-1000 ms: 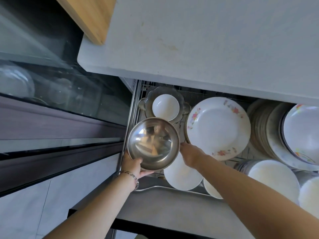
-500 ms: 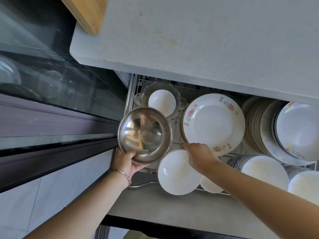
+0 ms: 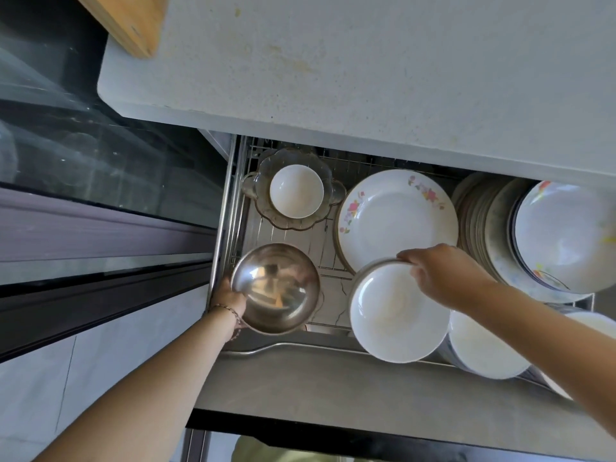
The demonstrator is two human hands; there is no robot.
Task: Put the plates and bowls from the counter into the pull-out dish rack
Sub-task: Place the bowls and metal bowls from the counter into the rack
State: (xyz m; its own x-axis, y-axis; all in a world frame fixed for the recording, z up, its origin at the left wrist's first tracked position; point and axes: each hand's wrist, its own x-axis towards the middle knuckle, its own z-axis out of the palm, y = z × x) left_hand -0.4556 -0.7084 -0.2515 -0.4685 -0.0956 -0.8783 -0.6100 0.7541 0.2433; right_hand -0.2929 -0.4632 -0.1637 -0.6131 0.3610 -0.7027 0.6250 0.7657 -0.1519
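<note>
The pull-out dish rack (image 3: pixel 230 208) is drawn out under the grey counter (image 3: pixel 383 68). My left hand (image 3: pixel 230 300) grips the near rim of a steel bowl (image 3: pixel 275 288) at the rack's front left. My right hand (image 3: pixel 436 273) pinches the far rim of a white bowl (image 3: pixel 396 315), tilted at the rack's front middle. Behind it stands a stack of floral plates (image 3: pixel 396 218). A small white bowl (image 3: pixel 296 191) sits in a glass bowl (image 3: pixel 266 215) at the back left.
More plates (image 3: pixel 563 235) and several stacked dishes fill the rack's right side, with white bowls (image 3: pixel 483 348) at the front right. A wooden board (image 3: pixel 126 21) lies on the counter's left corner. A glass-fronted appliance (image 3: pixel 83 161) stands to the left.
My left hand has lowered the steel bowl into the rack's front left. My right hand has shifted the white bowl to the right, against the floral plates.
</note>
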